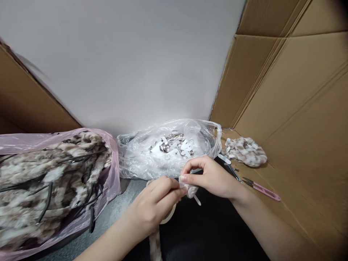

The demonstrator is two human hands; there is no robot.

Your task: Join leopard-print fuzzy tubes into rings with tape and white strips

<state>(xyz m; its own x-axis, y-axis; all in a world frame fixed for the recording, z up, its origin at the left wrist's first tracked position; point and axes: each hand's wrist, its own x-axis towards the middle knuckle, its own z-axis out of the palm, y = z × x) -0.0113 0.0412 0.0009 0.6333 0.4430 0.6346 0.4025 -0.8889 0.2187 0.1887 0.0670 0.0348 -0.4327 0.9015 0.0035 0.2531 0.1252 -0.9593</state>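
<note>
Low in the middle of the head view, my two hands meet over a small white tab (182, 182). My left hand (156, 203) is closed, its fingertips pinching the tab's lower edge at a brown-and-white furry piece (191, 191). From the right, my right hand (212, 177) pinches the same tab between thumb and index finger. A narrow white end (197, 200) sticks out below the furry piece. Beneath my left wrist hangs a furry strip (155, 243); whether it joins the piece is hidden. Part of a pale round rim (170, 216) shows under my left hand.
Behind my hands, a clear plastic bag (141, 163) holds many white tabs. At left, a pink bag (115, 163) is full of furry strips with black cords. On cardboard at right lie a furry bundle (246, 151) and pink-handled snips (265, 190). Cardboard walls (299, 90) rise alongside.
</note>
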